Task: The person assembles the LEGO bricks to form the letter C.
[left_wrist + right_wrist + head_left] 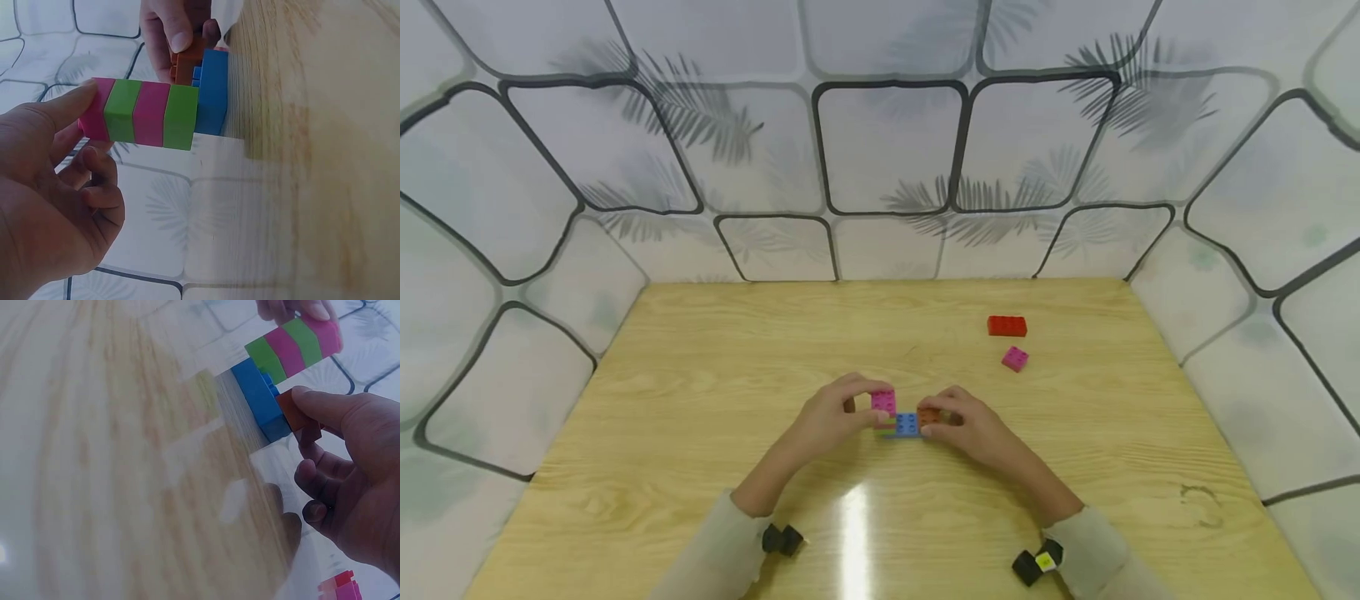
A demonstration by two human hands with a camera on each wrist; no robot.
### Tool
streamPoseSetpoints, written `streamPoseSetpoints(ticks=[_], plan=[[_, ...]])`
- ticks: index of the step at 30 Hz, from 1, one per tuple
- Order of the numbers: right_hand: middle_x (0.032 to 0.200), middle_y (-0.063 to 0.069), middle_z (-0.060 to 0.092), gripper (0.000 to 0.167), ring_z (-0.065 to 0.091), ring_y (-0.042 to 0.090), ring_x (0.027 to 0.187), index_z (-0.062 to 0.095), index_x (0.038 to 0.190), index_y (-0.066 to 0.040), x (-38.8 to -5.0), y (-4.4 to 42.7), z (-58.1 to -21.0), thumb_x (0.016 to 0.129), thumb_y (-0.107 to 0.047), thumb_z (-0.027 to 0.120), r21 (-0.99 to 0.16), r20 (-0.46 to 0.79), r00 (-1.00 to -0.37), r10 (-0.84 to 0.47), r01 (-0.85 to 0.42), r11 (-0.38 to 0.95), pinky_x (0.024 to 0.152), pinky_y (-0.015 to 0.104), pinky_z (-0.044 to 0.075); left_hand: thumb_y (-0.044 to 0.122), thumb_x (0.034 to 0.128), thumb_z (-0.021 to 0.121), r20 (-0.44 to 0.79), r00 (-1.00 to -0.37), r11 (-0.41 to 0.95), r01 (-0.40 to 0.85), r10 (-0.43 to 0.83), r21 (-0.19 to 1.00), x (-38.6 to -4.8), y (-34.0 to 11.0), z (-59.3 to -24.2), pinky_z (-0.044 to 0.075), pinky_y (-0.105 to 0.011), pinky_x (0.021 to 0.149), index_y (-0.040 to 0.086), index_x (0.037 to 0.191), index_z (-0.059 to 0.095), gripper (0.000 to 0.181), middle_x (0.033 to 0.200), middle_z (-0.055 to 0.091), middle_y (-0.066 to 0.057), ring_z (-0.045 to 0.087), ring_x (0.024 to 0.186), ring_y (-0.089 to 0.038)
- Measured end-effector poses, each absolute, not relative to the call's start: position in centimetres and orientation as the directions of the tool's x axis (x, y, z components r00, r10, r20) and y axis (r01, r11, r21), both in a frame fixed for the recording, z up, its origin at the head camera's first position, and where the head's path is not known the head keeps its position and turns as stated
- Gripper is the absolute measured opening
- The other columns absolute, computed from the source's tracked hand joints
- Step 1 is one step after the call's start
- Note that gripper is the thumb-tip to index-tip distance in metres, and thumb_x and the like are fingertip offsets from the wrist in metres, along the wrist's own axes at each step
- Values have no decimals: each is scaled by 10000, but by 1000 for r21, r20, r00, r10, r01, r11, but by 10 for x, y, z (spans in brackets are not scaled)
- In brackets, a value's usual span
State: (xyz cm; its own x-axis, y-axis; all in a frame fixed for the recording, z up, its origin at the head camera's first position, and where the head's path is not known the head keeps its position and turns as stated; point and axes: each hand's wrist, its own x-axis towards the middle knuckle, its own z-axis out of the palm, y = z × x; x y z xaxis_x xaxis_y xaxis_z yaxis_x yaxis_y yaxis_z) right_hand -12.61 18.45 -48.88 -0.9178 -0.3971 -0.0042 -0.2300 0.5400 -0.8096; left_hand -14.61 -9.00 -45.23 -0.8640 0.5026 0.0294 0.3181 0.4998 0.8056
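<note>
A blue toy building brick (906, 425) lies on the table with bare studs in its middle. On its left end stands a stack of alternating green and pink bricks (150, 112). My left hand (833, 418) pinches the top pink brick (883, 402) between thumb and fingers. At the blue brick's other end, my right hand (976, 427) pinches an orange-brown brick (292, 409) between thumb and fingers. The frames do not clearly show whether this brick is fully seated on the studs.
Farther back on the right, a red brick (1007, 326) and a small pink brick (1015, 359) lie apart from the build. Patterned cloth walls (887, 150) surround the back and sides of the wooden table (737, 350).
</note>
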Motion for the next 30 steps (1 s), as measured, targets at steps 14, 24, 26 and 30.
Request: streamPoseSetpoints(ticks=[14,24,26,30], plan=[[1117,-51,574,384,514,158,954,675,1293,-233,-127,183,-494,947,-398,700,-811,-26,-914,-406,-218,543,819,276,469,439,883,762,-47,-865,458,218,499,862,-149,-101,-453,436,-256,550,275,1322,665,479,1220,641,71,513,764,-183],[1129,-60,581,397,528,153,967,674,1299,-246,-129,184,-492,941,-415,703,-800,-28,-921,-388,-212,561,827,281,477,446,875,771,-77,-866,454,181,494,872,-154,-100,-453,411,-246,521,369,1247,689,388,960,635,-61,515,757,-194],[1138,-58,585,396,534,153,983,673,1300,-243,-128,183,-492,942,-411,703,-801,-25,-923,-385,-211,560,844,289,480,446,874,771,-77,-868,458,181,490,870,-154,-99,-454,415,-248,527,368,1239,692,382,969,640,-54,515,749,-190],[1143,-60,586,388,537,152,991,671,1300,-246,-127,184,-491,946,-401,702,-801,-27,-923,-384,-210,560,860,298,482,453,875,769,-81,-871,473,183,484,862,-154,-97,-455,419,-254,536,387,1237,688,376,981,639,-35,512,744,-185]])
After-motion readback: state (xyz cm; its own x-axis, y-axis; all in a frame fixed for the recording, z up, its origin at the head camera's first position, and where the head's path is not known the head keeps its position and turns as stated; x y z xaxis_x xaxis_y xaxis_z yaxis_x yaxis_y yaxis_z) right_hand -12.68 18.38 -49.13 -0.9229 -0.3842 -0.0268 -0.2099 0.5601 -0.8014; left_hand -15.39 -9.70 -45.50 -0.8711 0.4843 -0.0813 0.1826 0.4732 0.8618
